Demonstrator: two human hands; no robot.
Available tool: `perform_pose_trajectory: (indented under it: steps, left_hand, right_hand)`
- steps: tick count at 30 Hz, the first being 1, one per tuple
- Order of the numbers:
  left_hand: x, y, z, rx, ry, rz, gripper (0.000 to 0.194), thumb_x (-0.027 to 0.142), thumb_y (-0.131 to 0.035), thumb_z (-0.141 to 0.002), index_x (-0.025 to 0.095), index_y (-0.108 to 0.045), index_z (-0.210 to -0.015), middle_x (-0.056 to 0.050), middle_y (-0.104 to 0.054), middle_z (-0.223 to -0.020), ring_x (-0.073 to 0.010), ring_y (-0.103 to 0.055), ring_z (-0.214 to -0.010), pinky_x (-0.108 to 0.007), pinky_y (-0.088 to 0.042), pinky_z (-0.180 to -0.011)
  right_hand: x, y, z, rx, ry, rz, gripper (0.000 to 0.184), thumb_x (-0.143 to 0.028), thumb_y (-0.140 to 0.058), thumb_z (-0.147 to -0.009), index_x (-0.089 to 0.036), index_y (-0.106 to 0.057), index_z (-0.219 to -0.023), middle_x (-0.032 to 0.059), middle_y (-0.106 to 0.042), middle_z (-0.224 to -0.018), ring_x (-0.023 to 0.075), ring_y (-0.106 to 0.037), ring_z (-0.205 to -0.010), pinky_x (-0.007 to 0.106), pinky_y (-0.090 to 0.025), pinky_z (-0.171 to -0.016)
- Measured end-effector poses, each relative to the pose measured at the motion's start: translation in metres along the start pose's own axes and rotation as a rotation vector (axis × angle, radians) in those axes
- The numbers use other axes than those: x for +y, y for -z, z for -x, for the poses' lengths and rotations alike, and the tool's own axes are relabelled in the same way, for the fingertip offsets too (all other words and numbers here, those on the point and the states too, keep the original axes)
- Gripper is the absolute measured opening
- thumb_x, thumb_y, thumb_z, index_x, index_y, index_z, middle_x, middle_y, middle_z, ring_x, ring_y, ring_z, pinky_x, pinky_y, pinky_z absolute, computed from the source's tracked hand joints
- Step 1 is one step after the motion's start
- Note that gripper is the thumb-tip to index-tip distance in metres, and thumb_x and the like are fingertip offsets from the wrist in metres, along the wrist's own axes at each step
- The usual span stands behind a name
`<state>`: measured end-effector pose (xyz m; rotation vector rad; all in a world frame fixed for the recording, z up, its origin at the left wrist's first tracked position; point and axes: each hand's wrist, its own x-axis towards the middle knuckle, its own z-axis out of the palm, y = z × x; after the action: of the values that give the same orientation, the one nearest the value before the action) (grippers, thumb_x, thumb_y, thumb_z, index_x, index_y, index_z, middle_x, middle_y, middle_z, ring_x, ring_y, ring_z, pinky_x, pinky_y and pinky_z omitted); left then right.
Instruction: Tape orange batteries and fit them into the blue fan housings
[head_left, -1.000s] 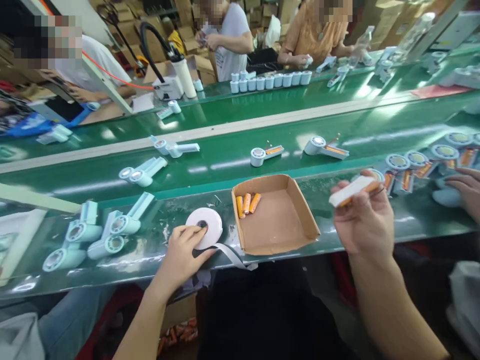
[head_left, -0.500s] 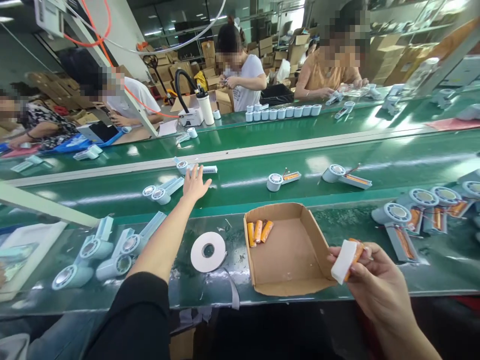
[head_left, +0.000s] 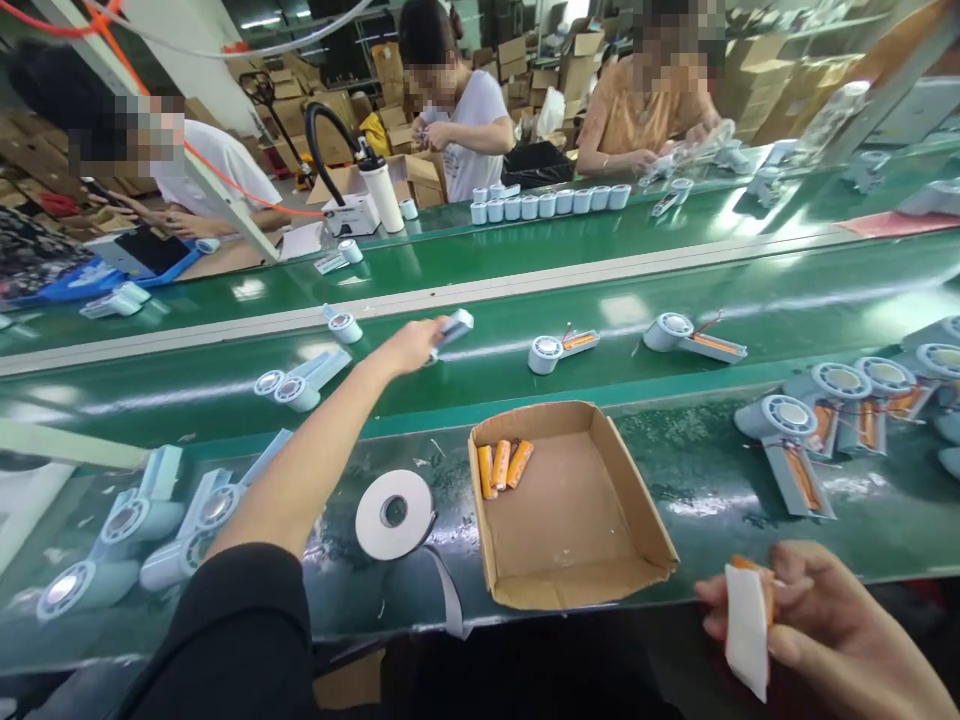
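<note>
My left hand [head_left: 411,346] is stretched out over the green conveyor belt [head_left: 525,300], fingers closed on a pale blue fan part [head_left: 453,328] lifted off the belt. A round white fan head [head_left: 343,326] lies just left of it. My right hand [head_left: 825,630] is low at the right, closed on an orange battery [head_left: 754,585] with a white strip [head_left: 746,630] against it. Between the hands stands an open cardboard tray [head_left: 600,560] holding three orange batteries [head_left: 501,464]. A white tape roll [head_left: 394,514] lies left of the tray.
Several pale blue fan housings [head_left: 150,530] lie at the near left, and opened fans with orange batteries [head_left: 795,450] at the right. Two more fans [head_left: 559,350] ride the belt. Other people work across the line beside white cups [head_left: 547,203] and cardboard boxes.
My left hand left the tape roll, reached out to the belt and picked up a pale blue fan part. My right hand dropped lower and nearer, still holding the battery and white strip.
</note>
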<state>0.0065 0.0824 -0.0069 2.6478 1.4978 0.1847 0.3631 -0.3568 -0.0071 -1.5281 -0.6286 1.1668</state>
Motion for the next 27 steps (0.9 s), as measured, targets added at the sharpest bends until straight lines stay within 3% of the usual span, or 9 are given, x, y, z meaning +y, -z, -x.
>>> perform_pose_trajectory:
  steps: [4,7,9,12,16,19,22,24,27]
  left_hand:
    - [0.044,-0.014,0.000,-0.148,-0.139,-0.001,0.034,0.036,-0.057,-0.096,0.032,-0.070,-0.128,-0.006,-0.077,-0.111,-0.0238,-0.069,-0.094,-0.031,-0.053,-0.080]
    - [0.065,-0.018,0.007,-0.094,-0.197,-0.009,0.032,0.035,-0.053,-0.100,0.028,-0.072,-0.125,-0.009,-0.074,-0.123,-0.0272,-0.066,-0.111,-0.035,-0.054,-0.089]
    - [0.067,-0.020,0.014,-0.008,-0.230,-0.015,0.033,0.036,-0.050,-0.104,0.024,-0.072,-0.124,-0.013,-0.071,-0.131,-0.0290,-0.059,-0.127,-0.038,-0.053,-0.099]
    - [0.058,-0.024,0.021,0.087,-0.347,-0.058,0.032,0.042,-0.052,-0.105,0.021,-0.075,-0.114,-0.014,-0.072,-0.127,-0.0283,-0.059,-0.128,-0.040,-0.051,-0.105]
    - [0.049,-0.029,0.018,-0.015,-0.464,-0.122,0.023,0.034,-0.059,-0.102,0.020,-0.077,-0.105,-0.015,-0.073,-0.127,-0.0274,-0.061,-0.128,-0.044,-0.047,-0.112]
    - [0.055,-0.033,0.007,-0.077,-0.428,-0.121,0.018,0.020,-0.062,-0.095,0.018,-0.078,-0.102,-0.016,-0.074,-0.127,-0.0294,-0.060,-0.130,-0.051,-0.044,-0.115]
    - [0.065,-0.032,-0.007,-0.148,-0.403,-0.083,0.018,0.014,-0.067,-0.085,0.023,-0.079,-0.093,-0.008,-0.078,-0.113,-0.0289,-0.063,-0.126,-0.056,-0.039,-0.119]
    - [0.069,-0.028,-0.015,-0.205,-0.400,-0.035,0.016,0.018,-0.069,-0.082,0.028,-0.080,-0.089,-0.002,-0.080,-0.108,-0.0259,-0.065,-0.125,-0.051,-0.040,-0.120]
    - [0.070,-0.018,-0.022,-0.235,-0.378,0.045,0.012,0.028,-0.070,-0.085,0.028,-0.080,-0.090,0.001,-0.078,-0.122,-0.0208,-0.067,-0.122,-0.032,-0.047,-0.111]
  right_hand:
    - [-0.043,-0.043,-0.044,-0.133,0.202,-0.021,0.065,-0.051,-0.101,-0.057,-0.026,-0.042,-0.070,0.0091,-0.081,-0.079,0.0342,-0.081,-0.074,0.037,-0.065,-0.059]
    - [-0.069,-0.080,-0.089,-0.301,0.423,0.026,0.064,-0.051,-0.098,-0.067,-0.024,-0.040,-0.063,0.0054,-0.075,-0.070,0.0334,-0.082,-0.085,0.033,-0.063,-0.063]
    - [-0.080,-0.101,-0.118,-0.365,0.483,0.002,0.063,-0.053,-0.096,-0.069,-0.024,-0.040,-0.066,0.0043,-0.075,-0.074,0.0318,-0.082,-0.089,0.032,-0.063,-0.065]
    - [-0.090,-0.128,-0.156,-0.419,0.476,-0.015,0.057,-0.050,-0.097,-0.067,-0.026,-0.049,-0.086,0.0004,-0.077,-0.079,0.0259,-0.080,-0.080,0.037,-0.064,-0.070]
    - [-0.094,-0.161,-0.201,-0.490,0.448,0.096,0.067,-0.043,-0.093,-0.068,-0.026,-0.055,-0.121,-0.0021,-0.079,-0.079,0.0218,-0.077,-0.073,0.040,-0.063,-0.075]
    - [-0.095,-0.180,-0.228,-0.454,0.493,0.280,0.050,-0.034,-0.086,-0.072,-0.025,-0.063,-0.116,-0.0031,-0.080,-0.078,0.0202,-0.076,-0.075,0.038,-0.060,-0.079]
    - [-0.095,-0.194,-0.245,-0.367,0.588,0.514,0.035,-0.029,-0.080,-0.078,-0.026,-0.067,-0.110,-0.0046,-0.081,-0.080,0.0186,-0.075,-0.075,0.035,-0.056,-0.080]
    - [-0.094,-0.200,-0.252,-0.352,0.647,0.646,0.029,-0.028,-0.077,-0.083,-0.026,-0.067,-0.110,-0.0050,-0.081,-0.081,0.0181,-0.074,-0.076,0.033,-0.055,-0.080]
    - [-0.092,-0.206,-0.254,-0.365,0.693,0.833,0.026,-0.027,-0.072,-0.090,-0.026,-0.067,-0.115,-0.0031,-0.082,-0.084,0.0185,-0.075,-0.080,0.031,-0.053,-0.082]
